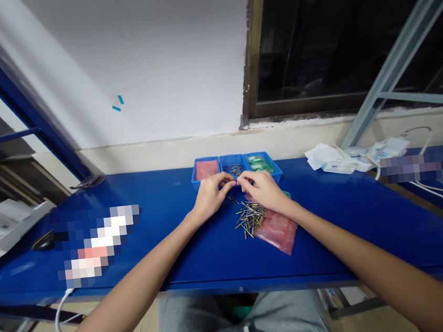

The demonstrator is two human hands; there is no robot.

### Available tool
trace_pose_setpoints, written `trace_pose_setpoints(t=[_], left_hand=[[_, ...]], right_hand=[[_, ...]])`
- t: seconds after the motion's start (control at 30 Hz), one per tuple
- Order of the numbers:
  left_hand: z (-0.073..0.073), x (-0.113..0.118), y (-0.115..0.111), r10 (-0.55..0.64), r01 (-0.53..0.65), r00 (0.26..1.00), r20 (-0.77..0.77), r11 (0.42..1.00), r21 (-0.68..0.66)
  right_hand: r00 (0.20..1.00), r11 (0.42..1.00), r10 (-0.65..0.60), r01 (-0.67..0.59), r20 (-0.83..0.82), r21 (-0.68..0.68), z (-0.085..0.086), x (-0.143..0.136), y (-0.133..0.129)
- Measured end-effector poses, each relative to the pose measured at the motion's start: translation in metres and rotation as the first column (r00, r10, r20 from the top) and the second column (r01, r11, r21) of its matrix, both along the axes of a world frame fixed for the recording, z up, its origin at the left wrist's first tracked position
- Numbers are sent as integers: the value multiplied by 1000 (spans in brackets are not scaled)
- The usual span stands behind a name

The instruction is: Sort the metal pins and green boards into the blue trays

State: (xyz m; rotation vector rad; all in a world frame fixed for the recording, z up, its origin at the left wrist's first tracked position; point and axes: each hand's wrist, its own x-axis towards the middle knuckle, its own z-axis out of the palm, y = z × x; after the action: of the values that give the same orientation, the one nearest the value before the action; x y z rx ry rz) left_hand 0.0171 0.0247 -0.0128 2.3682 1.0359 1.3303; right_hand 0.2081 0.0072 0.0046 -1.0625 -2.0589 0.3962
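Both left hand (210,192) and right hand (263,188) pinched mid-frame; we could not tell what. Pins (252,219) lay below, presumably for reach.

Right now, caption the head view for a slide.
Left hand and right hand close together by blue bins, metal pins and a pink bag.

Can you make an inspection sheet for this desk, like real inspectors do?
Surface: blue table, partly covered at both ends.
Job's things: pile of small metal pieces, partly on a pink bag; three blue bins behind.
Clutter: white packages at right; blurred object at left.
Hands: left hand and right hand, fingertips close together; anything held is too small to tell.
Cables: white cables at both sides.
Surroundings: pale wall, dark window.
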Motion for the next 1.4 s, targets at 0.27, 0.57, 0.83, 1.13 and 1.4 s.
trace_pose_setpoints(t=[0.27,0.57,0.83,1.13,1.4], left_hand=[[5,-3,-4,49,-41,998,-48,986,160],[2,3,-6,-68,69,995,77,998,-8],[10,-13,-1,144,-135,988,-51,979,153],[10,-16,-1,122,-72,911,-394,987,141],[10,-19,3,4,39,821,-571,997,64]], right_hand=[[999,996,-1,-2,-36,-85,-5,0,6],[1000,1000,-5,5,16,-16,-8,-3,1],[932,939,-234,144,275,311,17,20,39],[871,915,-343,226,352,334,15,14,38],[897,973,-167,82,409,216,-6,6,5]])
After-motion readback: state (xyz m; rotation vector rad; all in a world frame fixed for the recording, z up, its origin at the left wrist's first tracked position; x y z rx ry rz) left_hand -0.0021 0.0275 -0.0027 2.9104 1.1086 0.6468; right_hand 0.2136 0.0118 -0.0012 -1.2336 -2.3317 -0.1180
